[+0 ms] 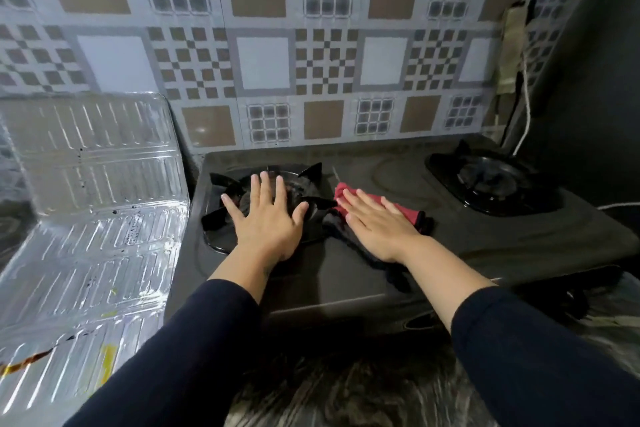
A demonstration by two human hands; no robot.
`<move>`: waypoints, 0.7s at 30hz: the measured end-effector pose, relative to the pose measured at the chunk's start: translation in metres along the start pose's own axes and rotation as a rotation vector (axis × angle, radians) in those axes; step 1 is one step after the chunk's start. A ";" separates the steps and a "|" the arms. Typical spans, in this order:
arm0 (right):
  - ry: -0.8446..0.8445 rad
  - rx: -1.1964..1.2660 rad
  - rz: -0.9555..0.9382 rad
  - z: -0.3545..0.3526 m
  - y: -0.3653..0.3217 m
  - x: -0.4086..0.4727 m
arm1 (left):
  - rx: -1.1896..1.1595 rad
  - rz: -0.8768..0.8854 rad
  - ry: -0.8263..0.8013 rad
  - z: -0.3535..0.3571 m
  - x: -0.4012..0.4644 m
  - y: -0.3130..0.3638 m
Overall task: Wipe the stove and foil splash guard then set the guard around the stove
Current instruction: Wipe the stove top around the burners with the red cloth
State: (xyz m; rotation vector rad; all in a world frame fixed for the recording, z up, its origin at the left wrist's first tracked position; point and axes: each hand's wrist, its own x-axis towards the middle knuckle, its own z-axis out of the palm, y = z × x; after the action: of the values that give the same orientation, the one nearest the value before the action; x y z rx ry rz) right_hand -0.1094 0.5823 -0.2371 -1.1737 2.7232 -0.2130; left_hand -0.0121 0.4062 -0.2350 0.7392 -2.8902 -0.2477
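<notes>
A black two-burner gas stove [467,239] stands on the counter against the tiled wall. My left hand [268,215] lies flat with spread fingers on the left burner grate [311,172]. My right hand [375,222] presses flat on a red and black cloth [408,211] in the middle of the stove top, between the two burners. The silver foil splash guard [93,204] lies folded to the left of the stove, one panel upright against the wall, the rest flat on the counter with dark and yellow stains.
The right burner grate [491,180] sits at the stove's far right. A white cable [526,114] and a taped strip hang on the wall at the right corner. Dark marbled counter [346,392] runs along the front.
</notes>
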 end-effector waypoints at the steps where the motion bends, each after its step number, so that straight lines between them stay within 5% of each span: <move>1: -0.005 0.000 -0.023 -0.002 0.004 0.010 | 0.012 -0.026 0.001 0.001 0.000 0.002; 10: -0.025 0.008 -0.022 -0.016 0.015 0.076 | 0.045 -0.211 0.019 0.002 0.000 0.015; 21: -0.014 0.021 -0.085 -0.007 0.021 0.043 | 0.019 -0.221 -0.035 -0.022 0.013 0.002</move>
State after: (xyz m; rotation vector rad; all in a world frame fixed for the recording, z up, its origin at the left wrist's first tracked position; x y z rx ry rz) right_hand -0.1549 0.5659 -0.2382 -1.2820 2.6549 -0.2426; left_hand -0.0199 0.3986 -0.2116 1.0687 -2.8458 -0.2612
